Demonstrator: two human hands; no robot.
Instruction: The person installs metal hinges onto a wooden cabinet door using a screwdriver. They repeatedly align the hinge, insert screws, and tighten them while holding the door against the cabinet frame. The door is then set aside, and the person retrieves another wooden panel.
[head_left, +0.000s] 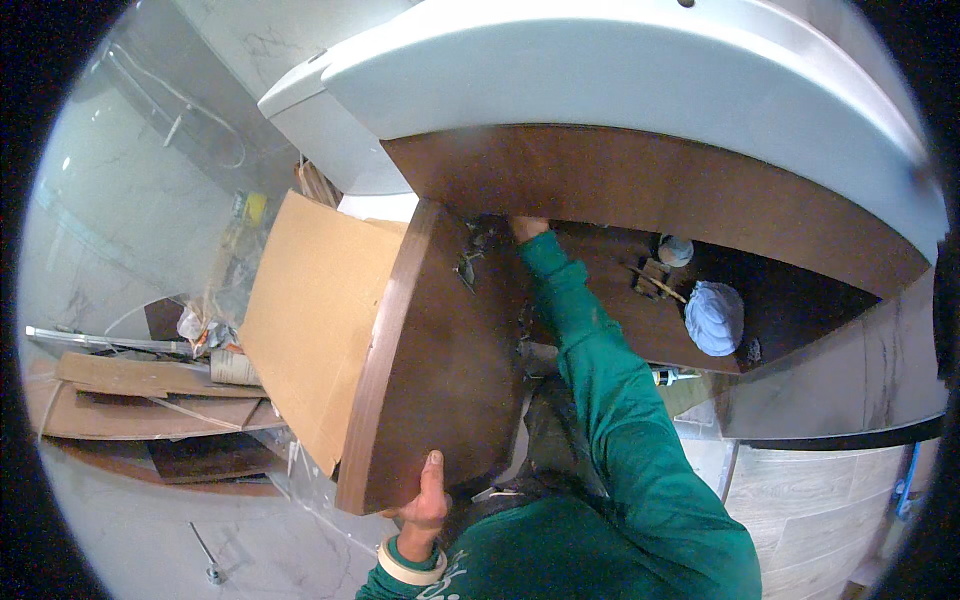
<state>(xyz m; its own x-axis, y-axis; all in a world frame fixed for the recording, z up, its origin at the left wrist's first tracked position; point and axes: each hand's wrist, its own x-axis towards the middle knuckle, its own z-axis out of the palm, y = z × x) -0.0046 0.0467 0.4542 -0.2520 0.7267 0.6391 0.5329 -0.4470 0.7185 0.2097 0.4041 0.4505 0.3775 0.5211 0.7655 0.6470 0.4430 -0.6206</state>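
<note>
My left hand (424,503) grips the near edge of a dark brown cabinet door (440,370), thumb along its face and fingers behind it. A metal hinge (467,262) shows on the door's inner face near the cabinet. My right hand (528,228) reaches into the dark brown vanity cabinet (640,185), beneath its front panel and close to the door's hinge side. Its fingers are hidden there, so what they touch cannot be seen. Around my left wrist sits a cream-coloured ring (410,568), perhaps a roll of tape.
A white washbasin (620,80) tops the cabinet. Inside lie a light blue cloth bundle (715,317) and a round pale fitting (676,250). A cardboard sheet (320,310) stands behind the door. Flattened cardboard (150,400) is piled left, beside a glass panel (150,170).
</note>
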